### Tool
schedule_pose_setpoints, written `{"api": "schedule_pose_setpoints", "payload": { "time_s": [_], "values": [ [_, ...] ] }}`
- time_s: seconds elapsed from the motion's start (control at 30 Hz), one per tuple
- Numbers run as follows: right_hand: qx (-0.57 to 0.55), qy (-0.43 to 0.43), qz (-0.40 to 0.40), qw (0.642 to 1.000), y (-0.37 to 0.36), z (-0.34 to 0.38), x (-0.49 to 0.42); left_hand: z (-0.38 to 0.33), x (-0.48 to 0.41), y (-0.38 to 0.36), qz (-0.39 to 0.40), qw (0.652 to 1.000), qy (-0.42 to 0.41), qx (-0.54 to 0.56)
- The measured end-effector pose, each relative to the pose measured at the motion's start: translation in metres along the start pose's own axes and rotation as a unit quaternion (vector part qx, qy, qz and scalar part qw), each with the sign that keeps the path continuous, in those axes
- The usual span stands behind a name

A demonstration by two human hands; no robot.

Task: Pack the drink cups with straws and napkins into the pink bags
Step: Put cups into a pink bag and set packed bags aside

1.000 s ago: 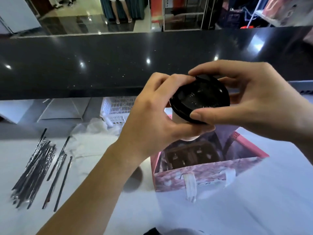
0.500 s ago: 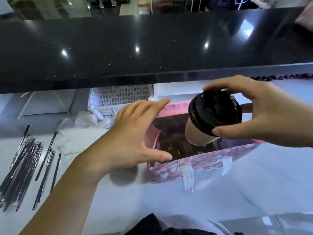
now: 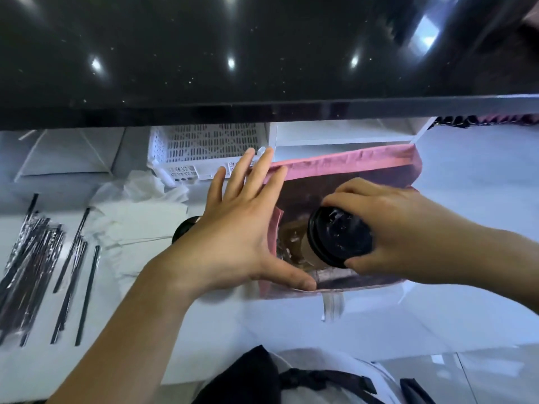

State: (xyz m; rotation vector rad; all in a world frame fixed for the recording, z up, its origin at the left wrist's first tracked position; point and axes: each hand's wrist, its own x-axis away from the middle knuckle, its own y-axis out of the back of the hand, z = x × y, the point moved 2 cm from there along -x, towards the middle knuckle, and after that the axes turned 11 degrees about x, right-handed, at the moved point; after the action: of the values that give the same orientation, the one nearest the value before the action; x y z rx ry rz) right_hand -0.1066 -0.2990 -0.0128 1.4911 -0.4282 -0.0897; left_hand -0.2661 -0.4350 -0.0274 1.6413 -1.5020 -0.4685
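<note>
A pink bag (image 3: 350,161) stands open on the white counter in the middle of the view. My right hand (image 3: 402,228) grips a paper drink cup by its black lid (image 3: 338,237), holding it inside the bag's mouth. My left hand (image 3: 233,228) lies flat with straight fingers against the bag's left edge, thumb on the front rim, fingertips at the back rim. Wrapped black straws (image 3: 32,258) lie in a loose pile at the left. White napkins (image 3: 137,217) are stacked between the straws and the bag. Another black lid (image 3: 186,225) peeks out behind my left wrist.
A white slotted plastic basket (image 3: 204,150) sits behind the napkins under the black stone countertop (image 3: 262,53), which overhangs the work surface. White shelving (image 3: 344,135) stands behind the bag. White counter stretches to the right of the bag.
The cup has gone down from above the bag into its mouth. My left hand left the cup and moved onto the bag's left edge. The camera tilted further down.
</note>
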Motion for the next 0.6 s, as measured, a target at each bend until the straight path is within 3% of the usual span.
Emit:
{"api": "schedule_pose_setpoints", "payload": {
  "time_s": [0.6],
  "values": [
    [0.037,0.011,0.05,0.998,-0.051,0.016,-0.052,0.003,0.003,0.001,-0.002,0.999,-0.011,0.039]
  ]
}}
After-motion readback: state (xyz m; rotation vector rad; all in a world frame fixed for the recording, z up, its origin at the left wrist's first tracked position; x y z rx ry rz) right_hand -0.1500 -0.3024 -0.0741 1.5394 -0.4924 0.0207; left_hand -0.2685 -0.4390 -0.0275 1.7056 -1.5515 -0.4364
